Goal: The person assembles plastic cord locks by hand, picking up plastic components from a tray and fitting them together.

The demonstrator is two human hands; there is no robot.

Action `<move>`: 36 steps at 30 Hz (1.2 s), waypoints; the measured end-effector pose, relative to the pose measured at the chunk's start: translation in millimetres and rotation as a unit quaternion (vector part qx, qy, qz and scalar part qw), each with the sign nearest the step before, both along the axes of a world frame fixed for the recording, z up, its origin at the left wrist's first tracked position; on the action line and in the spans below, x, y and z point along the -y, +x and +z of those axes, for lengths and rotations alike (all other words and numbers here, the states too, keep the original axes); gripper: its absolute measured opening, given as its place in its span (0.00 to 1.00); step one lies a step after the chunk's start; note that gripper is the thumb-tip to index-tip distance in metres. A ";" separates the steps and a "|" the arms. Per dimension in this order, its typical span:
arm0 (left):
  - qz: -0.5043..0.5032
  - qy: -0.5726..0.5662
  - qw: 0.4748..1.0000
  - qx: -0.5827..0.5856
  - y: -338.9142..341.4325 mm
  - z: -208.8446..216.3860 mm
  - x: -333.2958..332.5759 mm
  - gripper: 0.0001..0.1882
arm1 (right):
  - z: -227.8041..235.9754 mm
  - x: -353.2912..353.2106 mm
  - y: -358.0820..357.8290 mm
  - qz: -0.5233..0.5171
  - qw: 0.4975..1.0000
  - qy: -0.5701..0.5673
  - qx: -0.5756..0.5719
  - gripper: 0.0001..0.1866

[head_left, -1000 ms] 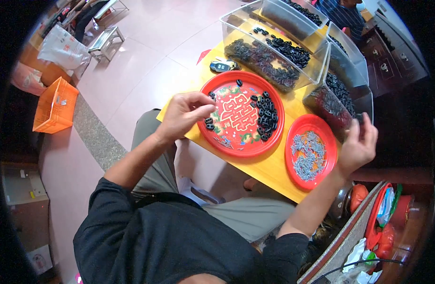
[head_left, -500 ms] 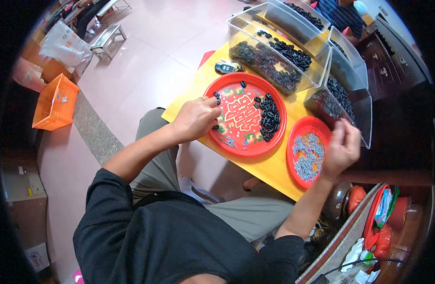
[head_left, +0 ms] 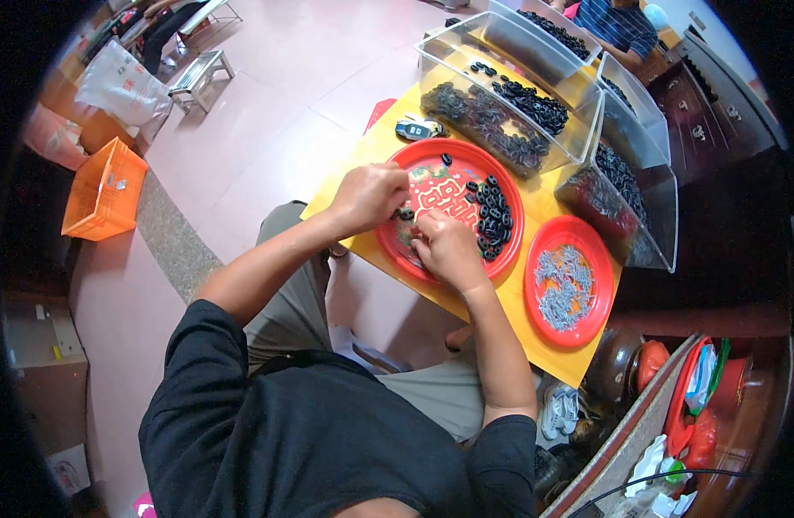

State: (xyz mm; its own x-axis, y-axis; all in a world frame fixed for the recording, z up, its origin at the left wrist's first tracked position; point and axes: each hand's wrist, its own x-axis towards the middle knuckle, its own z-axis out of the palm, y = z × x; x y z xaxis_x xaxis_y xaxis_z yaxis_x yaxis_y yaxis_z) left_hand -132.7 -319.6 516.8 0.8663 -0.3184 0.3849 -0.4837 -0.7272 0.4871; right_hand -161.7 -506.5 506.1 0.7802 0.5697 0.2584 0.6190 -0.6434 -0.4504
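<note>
My left hand (head_left: 371,197) is closed over the left rim of a large red patterned tray (head_left: 511,177); anything in its fingertips is hidden. Close beside it, over the tray's lower middle, my right hand (head_left: 451,246) has its fingers pinched together, and I cannot make out what they hold. A pile of small black oval parts with holes (head_left: 494,216) lies on the tray's right side. A few more black parts (head_left: 405,214) sit just by my left hand, and a lone one (head_left: 446,160) near the far rim. Small grey slender pieces (head_left: 563,289) fill a smaller red tray (head_left: 606,274) at right.
Clear plastic bins (head_left: 578,142) full of black parts stand along the back and right of the yellow table (head_left: 557,358). A key fob (head_left: 414,129) lies behind the large tray. An orange crate (head_left: 103,192) is on the floor at left. Another person (head_left: 621,34) sits at the far right.
My right hand has moved left from beside the smaller tray and bin to the large tray, next to my left hand. My left hand has shifted slightly right.
</note>
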 end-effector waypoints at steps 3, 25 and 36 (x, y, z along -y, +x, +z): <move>0.047 -0.101 0.994 0.000 -2.6 9.5 -16.8 0.06 | -0.7 -5.4 2.6 0.031 0.999 -0.001 0.010 0.06; 0.047 -0.117 0.989 -0.076 -22.3 3.2 -27.3 0.02 | 0.7 -12.0 18.4 -0.029 0.996 -0.074 0.028 0.08; -0.018 0.190 0.982 -0.013 -12.1 -2.4 6.5 0.07 | 19.6 41.6 -8.0 -0.131 0.990 0.055 -0.013 0.09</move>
State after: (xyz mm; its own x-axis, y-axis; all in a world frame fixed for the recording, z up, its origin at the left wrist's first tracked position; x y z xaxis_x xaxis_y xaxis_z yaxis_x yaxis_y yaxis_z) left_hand -144.7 -326.1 514.4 0.8601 -0.4649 0.2100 -0.5030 -0.8414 0.1976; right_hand -169.7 -548.2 525.7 0.9043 0.3170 0.2858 0.4253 -0.7261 -0.5403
